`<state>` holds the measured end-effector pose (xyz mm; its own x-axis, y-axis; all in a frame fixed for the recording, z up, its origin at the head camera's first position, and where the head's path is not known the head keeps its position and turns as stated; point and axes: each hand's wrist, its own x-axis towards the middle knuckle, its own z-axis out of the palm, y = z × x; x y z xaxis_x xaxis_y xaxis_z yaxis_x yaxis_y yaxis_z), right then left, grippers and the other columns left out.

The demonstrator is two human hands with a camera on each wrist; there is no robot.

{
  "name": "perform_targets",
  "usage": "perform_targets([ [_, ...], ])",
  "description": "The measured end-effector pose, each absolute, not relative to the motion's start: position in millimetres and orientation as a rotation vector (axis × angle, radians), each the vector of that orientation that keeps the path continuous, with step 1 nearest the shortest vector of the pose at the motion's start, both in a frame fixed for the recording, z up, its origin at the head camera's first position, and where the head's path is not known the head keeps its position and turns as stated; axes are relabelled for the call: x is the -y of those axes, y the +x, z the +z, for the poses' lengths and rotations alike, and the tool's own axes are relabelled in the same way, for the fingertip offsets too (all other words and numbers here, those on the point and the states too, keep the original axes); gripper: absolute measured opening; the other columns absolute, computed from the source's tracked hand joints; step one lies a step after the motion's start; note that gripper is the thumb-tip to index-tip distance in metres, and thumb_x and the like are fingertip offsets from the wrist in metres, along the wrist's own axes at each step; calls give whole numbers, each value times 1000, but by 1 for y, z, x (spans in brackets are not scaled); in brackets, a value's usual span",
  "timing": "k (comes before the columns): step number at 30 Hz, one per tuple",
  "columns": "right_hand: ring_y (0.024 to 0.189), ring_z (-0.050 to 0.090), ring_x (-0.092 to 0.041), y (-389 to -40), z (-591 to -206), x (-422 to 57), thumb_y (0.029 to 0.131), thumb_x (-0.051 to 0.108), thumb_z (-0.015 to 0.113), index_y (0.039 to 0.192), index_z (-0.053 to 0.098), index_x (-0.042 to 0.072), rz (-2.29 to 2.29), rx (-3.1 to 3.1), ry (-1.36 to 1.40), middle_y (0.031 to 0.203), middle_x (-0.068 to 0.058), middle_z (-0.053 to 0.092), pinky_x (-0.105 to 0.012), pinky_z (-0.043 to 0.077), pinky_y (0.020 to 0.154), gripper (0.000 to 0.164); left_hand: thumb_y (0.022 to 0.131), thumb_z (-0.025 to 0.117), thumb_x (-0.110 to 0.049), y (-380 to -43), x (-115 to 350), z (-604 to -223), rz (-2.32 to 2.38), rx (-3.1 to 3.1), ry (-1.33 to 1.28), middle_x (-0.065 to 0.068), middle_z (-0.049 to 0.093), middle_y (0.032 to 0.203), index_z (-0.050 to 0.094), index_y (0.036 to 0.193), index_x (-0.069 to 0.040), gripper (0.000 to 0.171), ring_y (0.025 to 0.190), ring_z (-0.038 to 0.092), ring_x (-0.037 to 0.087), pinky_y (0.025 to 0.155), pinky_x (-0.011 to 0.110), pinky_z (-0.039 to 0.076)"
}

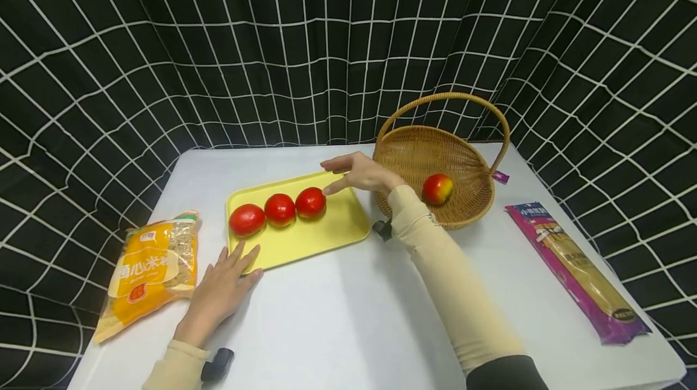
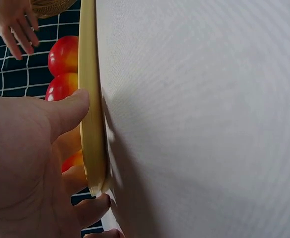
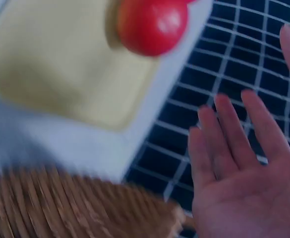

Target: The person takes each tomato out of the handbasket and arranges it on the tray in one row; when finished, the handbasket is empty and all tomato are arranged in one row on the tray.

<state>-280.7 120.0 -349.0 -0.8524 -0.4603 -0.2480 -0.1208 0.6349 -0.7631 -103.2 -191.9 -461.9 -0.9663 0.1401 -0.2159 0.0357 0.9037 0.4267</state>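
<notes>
A yellow tray [image 1: 305,249] holds a row of three shiny red apples, the left apple [image 1: 247,220], the middle apple [image 1: 280,209] and the right apple [image 1: 311,202]. My left hand [image 1: 220,290] rests at the tray's near left corner with its fingers spread; in the left wrist view its thumb [image 2: 71,111] touches the rim. Over the tray's far right part is my right hand [image 1: 362,173], fingers extended and thumb apart, holding nothing. Its thumb tip overlaps the right apple in the head view. A red and yellow apple [image 1: 437,188] lies in the wicker basket [image 1: 411,148].
The basket, with its tall arched handle [image 1: 452,96], stands right of the tray, under the right forearm. An orange food bag [image 1: 152,272] lies left of my left hand. A long purple packet [image 1: 574,269] lies along the table's right side. Black gridded cloth [image 1: 305,45] surrounds the white table.
</notes>
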Motion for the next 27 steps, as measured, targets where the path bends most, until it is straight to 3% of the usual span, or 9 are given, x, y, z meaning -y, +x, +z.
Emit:
perform_targets([
  [5, 149, 52, -27, -280, -316, -153, 89, 30, 87, 154, 58, 22, -1011, -2339, -517, 157, -4, 60, -51, 36, 129, 71, 109, 52, -47, -105, 195, -462, 620, -2834, 145, 26, 19, 175, 39, 165, -16, 65, 158, 11, 60, 123, 79, 12],
  [13, 146, 55, -30, -282, -295, -227, 97, 26, 79, 157, 53, 14, -936, -2242, -501, 158, -10, 58, -55, 34, 129, 66, 109, 53, -46, -104, 193, -463, 614, -2835, 158, 26, 20, 174, 40, 165, -15, 65, 157, 12, 61, 123, 79, 13],
  [21, 155, 41, -36, -290, -295, -285, 93, 37, 82, 158, 52, 14, -1010, -2505, -245, 165, -13, 49, -63, 24, 131, 75, 109, 52, -47, -104, 193, -464, 617, -2835, 147, 26, 19, 174, 39, 165, -17, 65, 157, 11, 61, 123, 79, 12],
  [27, 155, 39, -42, -299, -315, -307, 96, 33, 80, 156, 52, 5, -1014, -2642, -119, 163, -21, 49, -61, 28, 130, 71, 109, 53, -46, -105, 192, -466, 613, -2833, 131, 25, 19, 174, 40, 165, -17, 65, 158, 11, 60, 124, 78, 12],
])
